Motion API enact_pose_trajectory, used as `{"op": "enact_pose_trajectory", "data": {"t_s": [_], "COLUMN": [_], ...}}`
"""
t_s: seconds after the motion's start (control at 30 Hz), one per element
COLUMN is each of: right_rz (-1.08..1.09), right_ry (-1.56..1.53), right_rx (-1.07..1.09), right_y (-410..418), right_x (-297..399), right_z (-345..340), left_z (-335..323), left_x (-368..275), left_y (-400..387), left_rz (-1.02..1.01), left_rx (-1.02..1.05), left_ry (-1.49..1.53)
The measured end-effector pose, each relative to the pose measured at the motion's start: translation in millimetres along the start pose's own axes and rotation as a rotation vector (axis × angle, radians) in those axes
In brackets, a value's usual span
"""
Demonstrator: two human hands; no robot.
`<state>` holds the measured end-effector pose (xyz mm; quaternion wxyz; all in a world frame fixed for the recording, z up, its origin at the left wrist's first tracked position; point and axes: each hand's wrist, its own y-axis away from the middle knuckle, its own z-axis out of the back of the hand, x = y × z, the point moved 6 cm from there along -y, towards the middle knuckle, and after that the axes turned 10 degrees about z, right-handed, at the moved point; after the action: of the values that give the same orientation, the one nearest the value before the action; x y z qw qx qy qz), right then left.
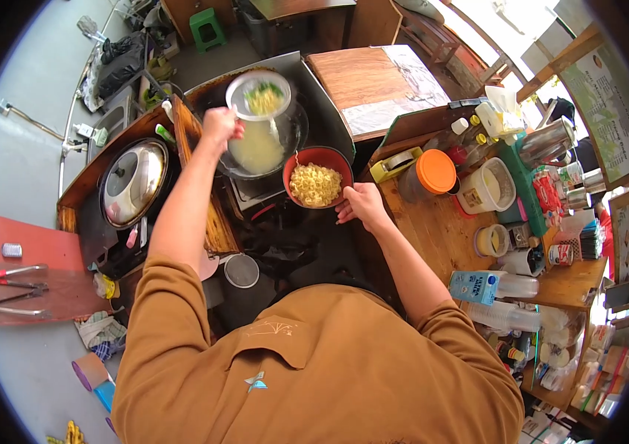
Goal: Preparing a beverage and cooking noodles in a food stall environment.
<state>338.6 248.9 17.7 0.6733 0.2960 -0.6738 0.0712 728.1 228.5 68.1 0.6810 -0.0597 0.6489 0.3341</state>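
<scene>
My left hand (pixel 222 129) grips a round mesh strainer (pixel 239 87). Some noodles and green leaves (pixel 265 97) lie in the strainer, and a pale streak hangs below it. Beneath is a dark wok (pixel 299 126) on the stove, with cloudy yellowish liquid (pixel 256 147) in it. Between the thumb and fingers of my right hand (pixel 365 204) is the rim of a red bowl with a dark outside (pixel 321 154). A heap of curly yellow noodles (pixel 316 186) fills its middle, and one strand hangs over the far edge.
A lidded pan (pixel 132 180) stands to the left behind a wooden partition (pixel 203 183). On the right-hand wooden counter (pixel 411 222) are an orange-lidded jar (pixel 436 170), a tape dispenser (pixel 395 164), a white tub (pixel 486 188) and a milk carton (pixel 472 286). A wood-patterned tabletop (pixel 353 75) lies beyond the stove.
</scene>
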Motion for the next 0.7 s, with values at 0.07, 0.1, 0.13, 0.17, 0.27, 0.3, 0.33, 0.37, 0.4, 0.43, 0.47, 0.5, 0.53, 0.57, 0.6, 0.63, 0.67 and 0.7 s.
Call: {"op": "enact_pose_trajectory", "data": {"t_s": [0.07, 0.1, 0.13, 0.17, 0.27, 0.3, 0.33, 0.37, 0.4, 0.43, 0.47, 0.5, 0.53, 0.57, 0.6, 0.63, 0.67, 0.7], "right_rz": [0.014, 0.024, 0.033, 0.042, 0.048, 0.044, 0.038, 0.042, 0.046, 0.063, 0.066, 0.06, 0.056, 0.063, 0.048, 0.034, 0.033, 0.048], "right_ry": [0.012, 0.017, 0.022, 0.012, 0.013, 0.021, 0.02, 0.027, 0.035, 0.024, 0.023, 0.038, 0.054, 0.055, 0.058, 0.061, 0.062, 0.057], "right_rx": [0.036, 0.053, 0.074, 0.076, 0.104, 0.095, 0.096, 0.105, 0.106, 0.099, 0.098, 0.095, 0.09, 0.078, 0.091, 0.107, 0.095, 0.091], "right_y": [-9, -14, -20, -25, -39, -41, -44, -47, -50, -53, -54, -55, -56, -58, -60, -61, -62, -60], "right_x": [9, 11, 14, 17, 22, 26, 27, 29, 29, 28, 29, 29, 30, 31, 30, 30, 30, 35], "right_z": [-2, -2, -4, -3, -4, -4, -4, -6, -5, -6, -9, -11, -12, -12, -14, -16, -13, -16], "left_z": [16, 22, 32, 35, 38, 38, 35, 34, 28, 25, 21, 17, 15, 12, 14, 25, 28, 44], "left_x": [-56, -83, -103, -122, -121, -115, -95, -63, -25, 14, 51, 85, 110, 119, 123, 114, 86, 59], "left_y": [19, 30, 40, 52, 67, 69, 62, 53, 40, 33, 28, 27, 27, 29, 29, 24, 24, 20], "left_rz": [-0.063, -0.153, -0.205, -0.228, -0.243, -0.24, -0.219, -0.146, -0.072, -0.008, 0.054, 0.153, 0.251, 0.306, 0.361, 0.305, 0.189, 0.101], "left_rx": [-0.011, -0.006, -0.021, -0.05, -0.105, -0.111, -0.109, -0.106, -0.095, -0.098, -0.099, -0.142, -0.183, -0.188, -0.197, -0.2, -0.14, -0.129], "left_ry": [0.053, 0.075, 0.098, 0.126, 0.19, 0.224, 0.23, 0.256, 0.281, 0.298, 0.317, 0.278, 0.239, 0.25, 0.261, 0.246, 0.259, 0.288]}}
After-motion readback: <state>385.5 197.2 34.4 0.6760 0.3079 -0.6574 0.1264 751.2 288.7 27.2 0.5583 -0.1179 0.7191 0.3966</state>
